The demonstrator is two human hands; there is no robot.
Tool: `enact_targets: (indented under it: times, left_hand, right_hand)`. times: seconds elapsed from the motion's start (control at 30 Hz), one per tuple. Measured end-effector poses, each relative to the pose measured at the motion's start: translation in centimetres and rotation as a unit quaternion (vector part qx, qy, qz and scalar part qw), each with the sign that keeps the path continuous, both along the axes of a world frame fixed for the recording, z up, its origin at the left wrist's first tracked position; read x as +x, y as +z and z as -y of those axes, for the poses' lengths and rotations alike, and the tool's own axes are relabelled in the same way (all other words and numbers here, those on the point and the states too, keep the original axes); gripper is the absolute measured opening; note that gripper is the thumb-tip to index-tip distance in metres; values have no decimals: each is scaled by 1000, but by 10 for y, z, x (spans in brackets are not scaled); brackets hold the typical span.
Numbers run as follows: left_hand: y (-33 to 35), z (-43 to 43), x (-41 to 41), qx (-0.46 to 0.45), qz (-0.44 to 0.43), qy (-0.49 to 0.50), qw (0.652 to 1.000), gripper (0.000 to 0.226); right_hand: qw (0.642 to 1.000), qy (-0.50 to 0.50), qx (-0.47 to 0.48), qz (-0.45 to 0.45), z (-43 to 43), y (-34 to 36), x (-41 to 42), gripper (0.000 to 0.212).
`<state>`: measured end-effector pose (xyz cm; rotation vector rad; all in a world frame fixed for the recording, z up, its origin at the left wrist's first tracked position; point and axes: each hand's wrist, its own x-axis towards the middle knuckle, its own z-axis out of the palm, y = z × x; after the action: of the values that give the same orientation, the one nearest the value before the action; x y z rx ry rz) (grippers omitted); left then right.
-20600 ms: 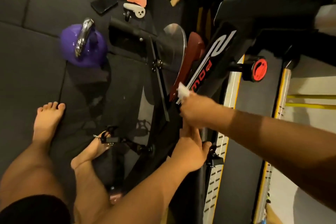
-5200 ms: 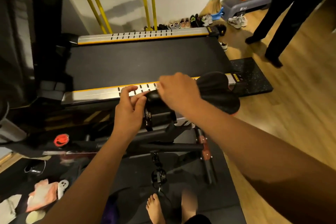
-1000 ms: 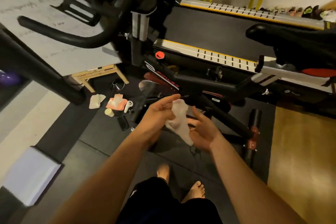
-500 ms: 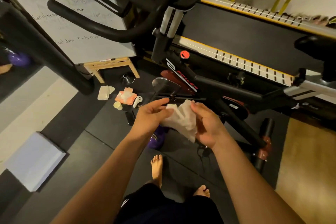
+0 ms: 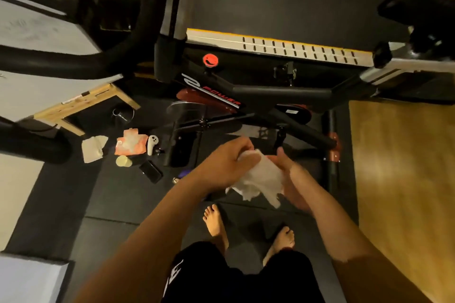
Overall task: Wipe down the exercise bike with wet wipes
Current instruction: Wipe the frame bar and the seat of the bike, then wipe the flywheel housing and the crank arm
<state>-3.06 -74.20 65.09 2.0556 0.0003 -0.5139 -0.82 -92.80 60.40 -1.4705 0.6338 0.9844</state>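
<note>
Both hands on one wet wipe (image 5: 261,179), held short of the exercise bike (image 5: 270,93).
The left hand (image 5: 221,167) pinches the wipe's upper edge with curled fingers. The right hand (image 5: 293,179) lies against its other side, fingers hidden, so its grip cannot be told. The wipe hangs above the floor mat (image 5: 128,194). An orange wipe pack (image 5: 129,145) lies on the mat to the left.

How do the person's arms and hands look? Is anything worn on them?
No sleeves show: the left forearm and the right forearm are bare. The left hand and the right hand wear no gloves; no watch, ring or bracelet shows, though the picture is blurred.
</note>
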Motion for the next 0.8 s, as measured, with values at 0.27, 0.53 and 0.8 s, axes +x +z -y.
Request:
enact_targets:
  times: [0.27,0.53,0.8]
  left_hand:
    - [-135,16,26,-3,-21,76,997,9]
    - [-364,45,57,-89,-116,270,952,11]
    - [-508,10,88,-53,-53,279,957,17]
  right_hand:
    - [996,26,52,67,-1,-84,-1,6]
    - [959,-23,-169,227,39,-268,98,9]
    - [454,-1,-376,808,-16,-294,257,14]
